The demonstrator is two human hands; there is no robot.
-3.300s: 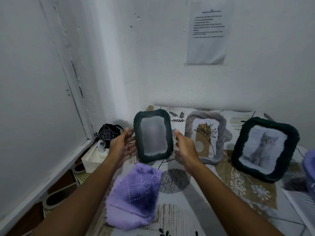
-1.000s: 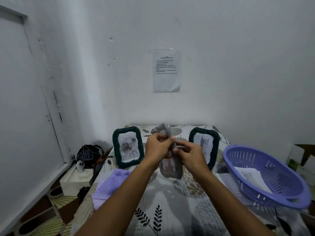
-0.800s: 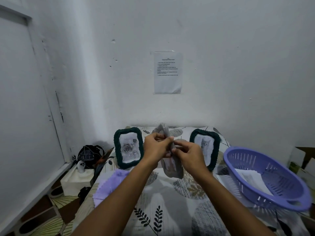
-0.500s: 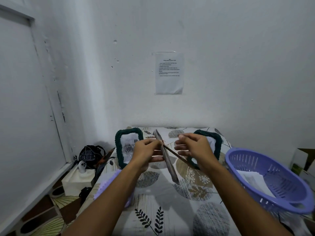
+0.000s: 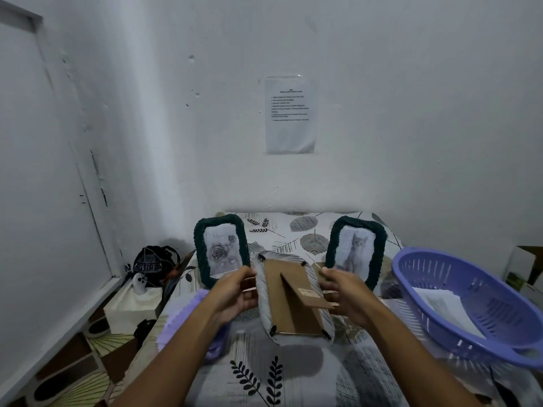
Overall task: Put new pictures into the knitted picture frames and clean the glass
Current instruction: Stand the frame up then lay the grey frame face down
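I hold a grey knitted frame (image 5: 266,306) above the table with its brown cardboard back (image 5: 289,312) and fold-out stand toward me. My left hand (image 5: 235,292) grips its left edge and my right hand (image 5: 343,292) its right edge. Behind it stand two dark green knitted frames: the left frame (image 5: 220,248) shows a rose picture, the right frame (image 5: 355,249) a grey cat. A purple cloth (image 5: 188,318) lies on the table under my left forearm, partly hidden.
A purple plastic basket (image 5: 470,306) with white paper inside sits at the right. The table (image 5: 293,377) has a leaf-patterned cover and meets the white wall. A tissue box (image 5: 132,309) and a black bag (image 5: 152,264) stand off the table's left edge.
The grey frame has been turned from edge-on to back-side toward me, lowered a little. My hands have moved apart to its two side edges.
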